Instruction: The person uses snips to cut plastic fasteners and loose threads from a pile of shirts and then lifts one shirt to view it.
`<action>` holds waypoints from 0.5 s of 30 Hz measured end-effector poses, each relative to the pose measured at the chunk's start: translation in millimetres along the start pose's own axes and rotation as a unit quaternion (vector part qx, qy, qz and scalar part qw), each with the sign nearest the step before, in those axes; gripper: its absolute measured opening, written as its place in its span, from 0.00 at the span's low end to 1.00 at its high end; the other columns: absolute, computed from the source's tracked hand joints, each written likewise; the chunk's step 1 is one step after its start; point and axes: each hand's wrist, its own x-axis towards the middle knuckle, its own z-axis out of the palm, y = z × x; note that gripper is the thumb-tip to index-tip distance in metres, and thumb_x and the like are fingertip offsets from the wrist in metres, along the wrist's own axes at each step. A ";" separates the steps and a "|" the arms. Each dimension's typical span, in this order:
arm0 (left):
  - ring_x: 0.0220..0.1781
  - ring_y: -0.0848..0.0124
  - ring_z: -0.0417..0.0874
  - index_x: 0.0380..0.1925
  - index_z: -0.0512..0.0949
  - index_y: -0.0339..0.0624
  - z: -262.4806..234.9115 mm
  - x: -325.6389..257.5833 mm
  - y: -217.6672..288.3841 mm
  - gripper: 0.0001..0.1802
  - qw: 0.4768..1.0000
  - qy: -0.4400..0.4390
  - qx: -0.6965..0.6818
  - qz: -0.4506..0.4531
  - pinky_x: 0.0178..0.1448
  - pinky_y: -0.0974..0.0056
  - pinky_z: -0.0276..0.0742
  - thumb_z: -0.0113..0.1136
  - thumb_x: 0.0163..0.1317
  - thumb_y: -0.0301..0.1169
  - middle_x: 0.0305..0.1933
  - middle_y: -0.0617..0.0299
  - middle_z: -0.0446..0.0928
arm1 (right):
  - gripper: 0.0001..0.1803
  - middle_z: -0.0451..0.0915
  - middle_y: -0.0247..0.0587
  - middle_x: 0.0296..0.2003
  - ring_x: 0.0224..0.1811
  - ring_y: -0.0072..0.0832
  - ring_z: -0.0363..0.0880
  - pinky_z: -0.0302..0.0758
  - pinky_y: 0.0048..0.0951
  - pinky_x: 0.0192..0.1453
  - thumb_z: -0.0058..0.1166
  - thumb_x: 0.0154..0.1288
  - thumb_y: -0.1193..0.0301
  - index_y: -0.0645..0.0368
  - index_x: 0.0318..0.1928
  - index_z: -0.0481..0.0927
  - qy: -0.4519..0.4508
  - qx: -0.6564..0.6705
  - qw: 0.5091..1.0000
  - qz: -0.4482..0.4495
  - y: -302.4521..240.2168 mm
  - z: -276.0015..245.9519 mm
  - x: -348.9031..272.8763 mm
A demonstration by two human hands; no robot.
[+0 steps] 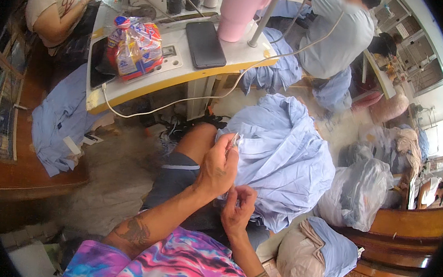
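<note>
A bundle of light blue cloth (282, 159), gathered in folds, lies over my lap and knees. My left hand (219, 164) is closed at the bundle's left edge, its thumb and fingers pinching a small metal-tipped tool (234, 139); most of the tool is hidden, so its kind does not show. Nearer to me, my right hand (238, 212) is closed too, with curled fingers pinching the lower left edge of the same cloth. The fingertips of the right hand are partly hidden.
Ahead stands a white table (185, 75) bearing a phone (205, 44), a pink tumbler (241, 15) and a bread bag (137, 51). A white cable (182, 106) droops before it. Plastic-wrapped bundles (357, 193) sit at right. Two people work beyond; more blue cloth (61, 120) hangs left.
</note>
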 end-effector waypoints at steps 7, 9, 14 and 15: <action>0.46 0.40 0.86 0.57 0.78 0.30 -14.3 23.8 32.2 0.18 0.986 -0.117 0.112 0.034 0.50 0.50 0.80 0.53 0.73 0.30 0.42 0.35 0.84 | 0.07 0.77 0.30 0.33 0.32 0.15 0.74 0.72 0.19 0.39 0.60 0.77 0.75 0.62 0.49 0.75 -0.006 -0.037 0.998 0.054 -23.5 -38.8 27.8; 0.46 0.39 0.86 0.56 0.78 0.30 -15.3 31.0 46.3 0.17 0.983 -0.145 0.103 0.041 0.50 0.49 0.80 0.54 0.73 0.30 0.42 0.35 0.84 | 0.08 0.77 0.29 0.33 0.31 0.15 0.72 0.70 0.18 0.38 0.60 0.77 0.74 0.62 0.50 0.76 -0.028 0.029 0.994 0.104 -43.1 -55.3 40.8; 0.38 0.46 0.85 0.56 0.76 0.30 -21.6 42.1 74.7 0.16 0.962 -0.234 0.078 0.117 0.43 0.52 0.79 0.52 0.75 0.28 0.36 0.40 0.81 | 0.17 0.79 0.43 0.44 0.42 0.31 0.76 0.73 0.30 0.48 0.66 0.69 0.73 0.63 0.55 0.81 -0.039 -0.140 0.986 -0.079 -99.6 -83.6 90.0; 0.36 0.48 0.85 0.56 0.76 0.30 -20.9 40.9 76.1 0.16 0.961 -0.231 0.063 0.139 0.42 0.53 0.78 0.52 0.75 0.28 0.35 0.41 0.81 | 0.16 0.80 0.43 0.46 0.44 0.31 0.77 0.73 0.29 0.50 0.65 0.70 0.73 0.63 0.55 0.81 -0.031 -0.126 0.986 -0.109 -101.8 -80.5 104.5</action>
